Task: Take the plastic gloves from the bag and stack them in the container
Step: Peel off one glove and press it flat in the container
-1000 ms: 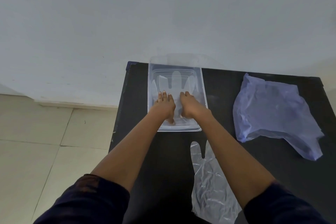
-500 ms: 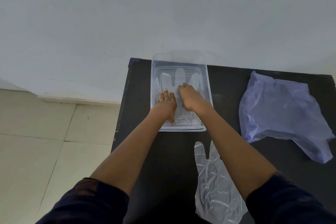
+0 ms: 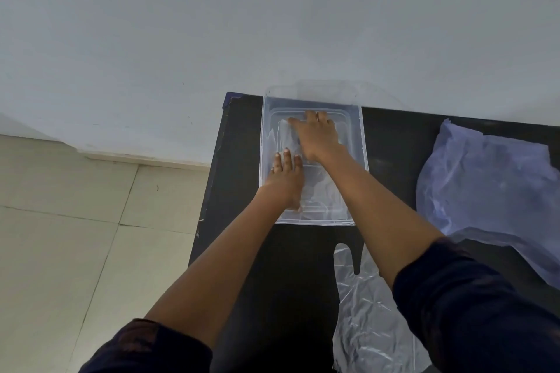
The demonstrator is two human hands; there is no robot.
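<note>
Both hands are inside the clear plastic container [image 3: 363,166], which sits at the top centre of the frame on the black tabletop [image 3: 391,142], its far end against the wall. The left hand [image 3: 286,179] lies flat, fingers spread a little, pressing on the near part of a transparent plastic glove [image 3: 318,191] laid in the bottom of the container. The right hand [image 3: 318,136] reaches to the far end with fingers extended and palm down, apparently smoothing the glove's finger section toward the back wall. Neither hand grips anything; both are open and pressing on the film.

How many gloves lie in the container cannot be told, since the material is clear and the layers blur together; at least one is there.

A second transparent glove [image 3: 363,312] lies crumpled on the tabletop at the lower centre of the frame, partly under the right forearm, its fingers pointing toward the container. It is outside the container and not yet stacked.

The pale blue plastic bag [image 3: 485,185] lies flat at the right of the frame, well apart from the container. Whether more gloves remain inside it cannot be seen.

By my judgement the task is partway along: one glove is being flattened in place, the loose glove is next, and the bag may still need checking.
</note>
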